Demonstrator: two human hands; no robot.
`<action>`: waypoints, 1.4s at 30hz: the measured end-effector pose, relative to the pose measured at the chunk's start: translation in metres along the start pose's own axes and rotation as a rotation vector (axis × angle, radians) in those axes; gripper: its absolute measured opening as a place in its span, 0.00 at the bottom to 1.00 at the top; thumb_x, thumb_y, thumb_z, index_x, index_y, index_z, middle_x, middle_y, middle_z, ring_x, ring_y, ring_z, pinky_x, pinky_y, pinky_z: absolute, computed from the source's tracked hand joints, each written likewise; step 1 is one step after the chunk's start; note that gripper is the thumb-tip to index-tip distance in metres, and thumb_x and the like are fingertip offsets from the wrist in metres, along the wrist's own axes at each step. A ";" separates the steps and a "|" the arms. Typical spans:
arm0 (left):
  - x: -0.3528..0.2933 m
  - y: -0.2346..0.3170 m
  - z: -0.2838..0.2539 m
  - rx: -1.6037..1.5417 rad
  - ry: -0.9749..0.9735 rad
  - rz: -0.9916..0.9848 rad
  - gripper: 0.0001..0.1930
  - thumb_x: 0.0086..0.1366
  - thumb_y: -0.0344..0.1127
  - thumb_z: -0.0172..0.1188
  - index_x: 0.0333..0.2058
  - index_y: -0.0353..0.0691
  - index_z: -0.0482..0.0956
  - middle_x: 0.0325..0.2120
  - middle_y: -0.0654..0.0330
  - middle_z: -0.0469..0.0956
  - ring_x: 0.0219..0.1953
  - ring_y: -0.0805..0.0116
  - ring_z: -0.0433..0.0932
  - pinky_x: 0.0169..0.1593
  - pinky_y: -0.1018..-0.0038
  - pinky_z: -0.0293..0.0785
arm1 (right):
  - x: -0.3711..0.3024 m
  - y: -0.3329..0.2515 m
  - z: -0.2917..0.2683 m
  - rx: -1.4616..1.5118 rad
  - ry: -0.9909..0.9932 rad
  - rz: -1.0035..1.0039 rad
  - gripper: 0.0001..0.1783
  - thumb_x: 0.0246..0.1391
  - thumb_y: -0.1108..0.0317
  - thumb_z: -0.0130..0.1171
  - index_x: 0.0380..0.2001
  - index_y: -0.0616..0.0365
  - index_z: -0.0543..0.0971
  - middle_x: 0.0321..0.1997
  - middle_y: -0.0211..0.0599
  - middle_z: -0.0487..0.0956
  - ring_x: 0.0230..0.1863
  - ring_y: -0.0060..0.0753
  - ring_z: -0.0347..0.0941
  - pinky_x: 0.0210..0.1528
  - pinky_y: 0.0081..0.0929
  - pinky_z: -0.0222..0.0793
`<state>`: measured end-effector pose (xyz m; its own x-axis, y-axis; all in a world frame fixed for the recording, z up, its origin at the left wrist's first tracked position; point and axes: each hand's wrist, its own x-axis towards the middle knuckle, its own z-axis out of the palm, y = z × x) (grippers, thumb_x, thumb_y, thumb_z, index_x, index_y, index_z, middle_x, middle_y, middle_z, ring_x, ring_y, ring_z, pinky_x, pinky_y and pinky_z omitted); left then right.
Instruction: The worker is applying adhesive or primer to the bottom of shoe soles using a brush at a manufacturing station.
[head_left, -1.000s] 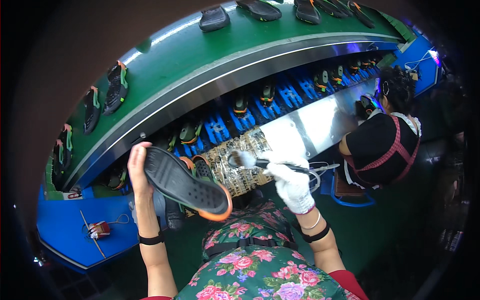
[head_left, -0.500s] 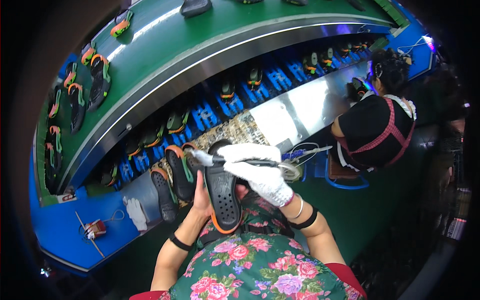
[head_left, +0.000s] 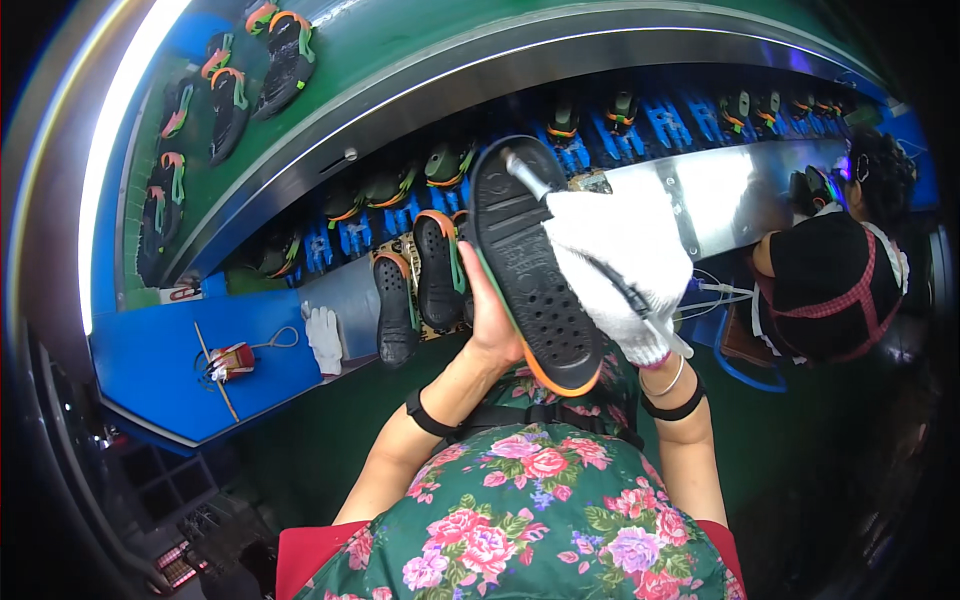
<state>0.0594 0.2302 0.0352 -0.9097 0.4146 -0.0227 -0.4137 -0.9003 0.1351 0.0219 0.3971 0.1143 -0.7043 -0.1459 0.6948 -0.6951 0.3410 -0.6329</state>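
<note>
My bare left hand [head_left: 492,325] grips a black shoe [head_left: 520,235] from its left side, with the thumb along its edge. The shoe's broad face, textured and dotted with holes, is turned toward me; orange edging shows at its near end. In a white knit glove, my right hand [head_left: 625,260] is closed round a slim handheld tool [head_left: 528,178] with a pale metal barrel and a cord. Its tip is at the far end of the shoe; I cannot tell if it touches. Left of my hands stand a black shoe with orange trim [head_left: 397,310] and another [head_left: 438,270].
Beyond my hands runs a row of blue racks [head_left: 355,235] carrying shoes, under a green conveyor [head_left: 400,60] with more shoes. A white glove [head_left: 323,340] and a small red box [head_left: 233,362] lie at left. A co-worker [head_left: 835,285] sits at right.
The shoe has been raised and moved away from my body, toward the racks. My gloved hand has gone up with it, the tool's tip still over its far end. The view has shifted left.
</note>
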 end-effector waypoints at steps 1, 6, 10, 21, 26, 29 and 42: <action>-0.006 -0.011 0.015 0.432 0.442 0.037 0.47 0.68 0.79 0.33 0.69 0.46 0.63 0.65 0.60 0.70 0.64 0.58 0.71 0.67 0.58 0.67 | -0.003 -0.002 -0.001 0.006 0.000 -0.002 0.15 0.45 0.81 0.69 0.39 0.59 0.88 0.41 0.41 0.88 0.43 0.40 0.85 0.46 0.32 0.79; -0.006 -0.013 0.012 0.518 0.430 0.006 0.55 0.63 0.85 0.27 0.68 0.43 0.65 0.63 0.56 0.72 0.64 0.58 0.72 0.68 0.58 0.67 | -0.036 -0.002 0.014 0.030 -0.283 0.078 0.25 0.51 0.73 0.64 0.55 0.59 0.81 0.58 0.43 0.81 0.59 0.45 0.77 0.62 0.40 0.71; -0.007 -0.004 -0.004 0.184 0.240 0.013 0.55 0.61 0.86 0.28 0.65 0.43 0.69 0.59 0.56 0.76 0.60 0.57 0.76 0.66 0.57 0.70 | -0.034 -0.006 0.012 0.058 -0.255 0.044 0.24 0.52 0.73 0.65 0.55 0.59 0.81 0.57 0.43 0.82 0.58 0.45 0.78 0.61 0.40 0.72; 0.011 0.013 -0.020 0.399 0.305 0.160 0.48 0.67 0.80 0.32 0.70 0.49 0.62 0.62 0.61 0.72 0.63 0.62 0.71 0.68 0.59 0.66 | -0.011 0.012 0.011 0.231 -0.106 0.012 0.17 0.50 0.74 0.66 0.45 0.56 0.87 0.48 0.41 0.86 0.47 0.43 0.84 0.53 0.37 0.77; -0.006 0.018 -0.062 0.452 0.349 -0.051 0.62 0.56 0.90 0.27 0.67 0.36 0.66 0.59 0.52 0.76 0.61 0.56 0.76 0.67 0.54 0.68 | -0.020 -0.009 0.014 0.094 -0.250 -0.062 0.17 0.46 0.76 0.68 0.43 0.59 0.87 0.46 0.41 0.87 0.48 0.46 0.84 0.55 0.39 0.77; -0.002 0.022 -0.039 0.844 0.209 -0.030 0.62 0.57 0.89 0.28 0.67 0.34 0.65 0.62 0.52 0.74 0.62 0.56 0.74 0.68 0.54 0.67 | -0.019 -0.005 0.006 0.430 -0.191 0.139 0.16 0.46 0.77 0.70 0.41 0.56 0.88 0.44 0.40 0.87 0.47 0.45 0.84 0.54 0.39 0.77; 0.018 0.033 -0.024 0.157 0.233 -0.016 0.56 0.57 0.88 0.37 0.62 0.41 0.70 0.54 0.53 0.78 0.53 0.53 0.78 0.60 0.54 0.76 | -0.041 0.016 0.006 0.234 -0.256 0.012 0.16 0.48 0.76 0.69 0.42 0.55 0.88 0.46 0.40 0.87 0.46 0.41 0.85 0.51 0.36 0.79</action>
<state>0.0290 0.2050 0.0157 -0.8941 0.3709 -0.2510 -0.4344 -0.8546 0.2846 0.0383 0.4027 0.0735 -0.7055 -0.3818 0.5971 -0.6798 0.1263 -0.7224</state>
